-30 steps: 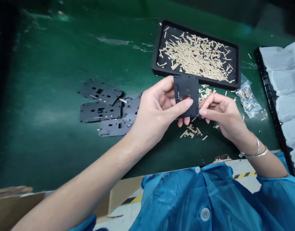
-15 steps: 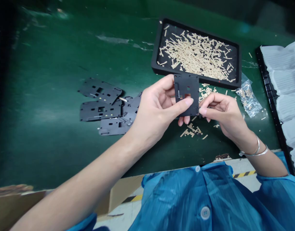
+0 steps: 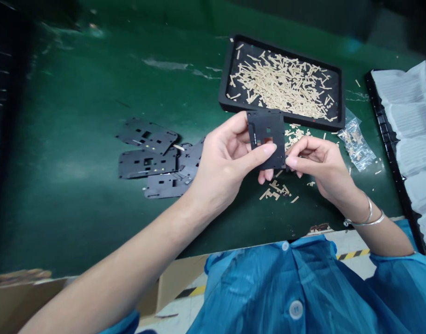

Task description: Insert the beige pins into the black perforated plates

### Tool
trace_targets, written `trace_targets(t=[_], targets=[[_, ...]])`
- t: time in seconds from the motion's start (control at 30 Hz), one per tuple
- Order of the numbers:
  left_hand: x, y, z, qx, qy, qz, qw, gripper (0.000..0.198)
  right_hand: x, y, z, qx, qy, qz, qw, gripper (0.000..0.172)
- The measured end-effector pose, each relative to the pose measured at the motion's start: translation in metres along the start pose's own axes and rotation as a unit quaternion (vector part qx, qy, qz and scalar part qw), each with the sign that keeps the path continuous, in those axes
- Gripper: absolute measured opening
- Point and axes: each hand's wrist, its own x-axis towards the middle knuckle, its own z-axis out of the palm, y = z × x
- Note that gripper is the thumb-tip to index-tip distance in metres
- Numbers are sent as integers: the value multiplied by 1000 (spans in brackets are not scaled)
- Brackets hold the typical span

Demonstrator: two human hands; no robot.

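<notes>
My left hand (image 3: 222,160) grips a thin black plate (image 3: 263,124) with small cut-outs, its thumb across the front and fingers behind. At the plate's lower right edge, my right hand (image 3: 319,160) is closed in a pinch. Whatever lies between its thumb and forefinger is too small and hidden to make out. Several similar black plates (image 3: 148,163) lie overlapping on the green table, left of my left hand. Loose beige strips (image 3: 276,191) are scattered below the held plate, and more beige pieces (image 3: 296,135) lie behind my right hand.
Beyond my hands stands a black tray (image 3: 222,95) holding a heap of beige strips (image 3: 282,86). A clear plastic bag (image 3: 357,144) with small pieces lies right of it. At the far right is a black rack (image 3: 390,134) with white sheets. A cardboard box (image 3: 178,278) sits below the table edge.
The held plate sits slightly further left in view, while the table things have shifted a little, as if the camera moved. Both hands keep nearly the same pose and grip.
</notes>
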Motion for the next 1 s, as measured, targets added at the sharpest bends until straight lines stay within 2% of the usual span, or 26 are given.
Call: trace_targets(t=[0.63,1.0], targets=[[4,-9,-5,1,-26,11,1000,27,2,2,0,-20,1,-24,1000,12],[4,-11,-5,1,-36,33,999,23,4,7,0,-16,-5,-44,999,24]])
